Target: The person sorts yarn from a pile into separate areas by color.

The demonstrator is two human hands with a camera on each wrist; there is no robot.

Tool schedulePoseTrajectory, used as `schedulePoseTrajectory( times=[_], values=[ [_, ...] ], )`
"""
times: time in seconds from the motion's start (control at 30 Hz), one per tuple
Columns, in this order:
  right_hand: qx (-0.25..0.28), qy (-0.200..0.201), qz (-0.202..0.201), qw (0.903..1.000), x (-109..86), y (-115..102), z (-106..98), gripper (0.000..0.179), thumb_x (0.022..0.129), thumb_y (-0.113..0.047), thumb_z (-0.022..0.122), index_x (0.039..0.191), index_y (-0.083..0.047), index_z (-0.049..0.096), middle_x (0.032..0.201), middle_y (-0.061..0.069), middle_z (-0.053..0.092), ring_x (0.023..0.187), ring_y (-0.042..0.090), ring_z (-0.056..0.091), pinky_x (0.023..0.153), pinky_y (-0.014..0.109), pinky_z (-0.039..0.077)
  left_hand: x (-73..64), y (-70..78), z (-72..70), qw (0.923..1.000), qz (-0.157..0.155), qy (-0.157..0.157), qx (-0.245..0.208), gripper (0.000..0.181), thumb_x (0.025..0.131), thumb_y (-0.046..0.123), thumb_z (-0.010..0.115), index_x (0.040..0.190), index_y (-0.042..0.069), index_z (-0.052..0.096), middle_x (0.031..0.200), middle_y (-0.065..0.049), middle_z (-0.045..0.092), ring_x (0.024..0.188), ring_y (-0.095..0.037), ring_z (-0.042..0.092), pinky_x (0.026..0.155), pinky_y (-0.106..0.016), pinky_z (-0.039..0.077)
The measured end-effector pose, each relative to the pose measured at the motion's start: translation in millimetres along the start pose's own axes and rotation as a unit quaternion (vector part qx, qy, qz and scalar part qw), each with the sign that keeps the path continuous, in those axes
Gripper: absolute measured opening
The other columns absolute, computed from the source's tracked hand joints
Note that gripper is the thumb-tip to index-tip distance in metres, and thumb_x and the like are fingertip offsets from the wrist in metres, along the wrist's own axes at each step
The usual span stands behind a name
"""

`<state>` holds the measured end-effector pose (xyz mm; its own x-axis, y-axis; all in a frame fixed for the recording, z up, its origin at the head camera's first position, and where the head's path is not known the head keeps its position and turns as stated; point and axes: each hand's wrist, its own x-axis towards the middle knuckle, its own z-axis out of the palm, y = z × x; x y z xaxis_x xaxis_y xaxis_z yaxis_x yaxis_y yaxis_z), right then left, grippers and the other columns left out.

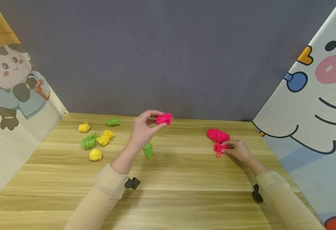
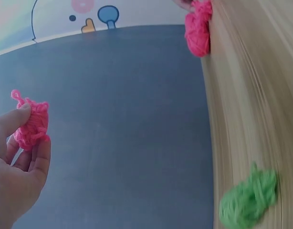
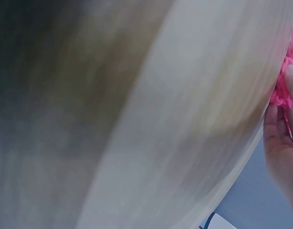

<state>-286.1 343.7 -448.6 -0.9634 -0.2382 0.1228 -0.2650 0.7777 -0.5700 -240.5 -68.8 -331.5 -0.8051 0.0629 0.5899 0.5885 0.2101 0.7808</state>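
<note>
Above the table's middle my left hand (image 1: 145, 127) pinches a small pink yarn bundle (image 1: 165, 119) between thumb and fingers. The left wrist view shows this same pink yarn bundle (image 2: 34, 125) with a small loop sticking up by the thumb. On the right side, my right hand (image 1: 240, 151) pinches another pink yarn bundle (image 1: 219, 148), low at the table, a loop hanging from it. Just behind that one lies a larger pink yarn skein (image 1: 218, 135). A green yarn bundle (image 1: 148, 150) lies on the table beyond my left wrist.
At the left of the wooden table (image 1: 179, 204) lie yellow yarn balls (image 1: 95, 155), a yellow yarn bundle (image 1: 106, 137) and green yarn bundles (image 1: 89, 141). A grey panel (image 1: 168, 57) stands along the back edge. Printed cartoon panels (image 1: 308, 95) flank both sides.
</note>
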Motion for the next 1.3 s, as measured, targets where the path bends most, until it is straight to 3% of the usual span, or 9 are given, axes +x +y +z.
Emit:
schedulePoseTrajectory(
  times=[0.33,0.53,0.87,1.3],
  values=[
    [-0.001,0.000,0.005,1.0000,-0.3,-3,-1,0.022,0.079,-0.008,0.075,0.100,-0.003,0.071,0.105,0.019,0.068,0.092,0.032,0.067,0.074,0.037,0.057,5.9,6.1,30.5,0.9986,-0.006,-0.020,-0.050,0.032,0.075,0.007,0.078,0.105,0.002,0.066,0.105,-0.010,0.065,0.094,-0.020,0.062,0.080,-0.026,0.055],
    [-0.001,0.003,-0.004,1.0000,0.2,-1,0,0.021,0.079,-0.009,0.076,0.098,-0.003,0.071,0.103,0.020,0.068,0.090,0.033,0.067,0.072,0.036,0.057,8.2,8.8,47.4,0.9974,-0.015,-0.023,-0.066,0.033,0.074,0.004,0.078,0.104,0.002,0.067,0.105,-0.011,0.066,0.094,-0.021,0.063,0.081,-0.033,0.056],
    [0.000,0.000,0.004,1.0000,-0.6,0,0,0.022,0.080,-0.009,0.075,0.100,-0.002,0.070,0.106,0.021,0.067,0.092,0.033,0.066,0.074,0.038,0.057,10.6,3.7,73.7,0.9955,-0.056,-0.057,-0.051,0.032,0.075,0.008,0.078,0.105,0.006,0.067,0.105,-0.007,0.066,0.088,-0.019,0.066,0.079,-0.028,0.056],
    [0.000,0.005,0.006,1.0000,-0.4,-1,1,0.021,0.079,-0.008,0.075,0.099,-0.002,0.071,0.104,0.020,0.068,0.092,0.033,0.066,0.074,0.037,0.057,10.2,-16.0,108.8,0.9960,-0.030,-0.075,-0.037,0.031,0.076,0.009,0.078,0.105,0.004,0.067,0.105,-0.008,0.066,0.090,-0.018,0.065,0.077,-0.022,0.055]
  ],
)
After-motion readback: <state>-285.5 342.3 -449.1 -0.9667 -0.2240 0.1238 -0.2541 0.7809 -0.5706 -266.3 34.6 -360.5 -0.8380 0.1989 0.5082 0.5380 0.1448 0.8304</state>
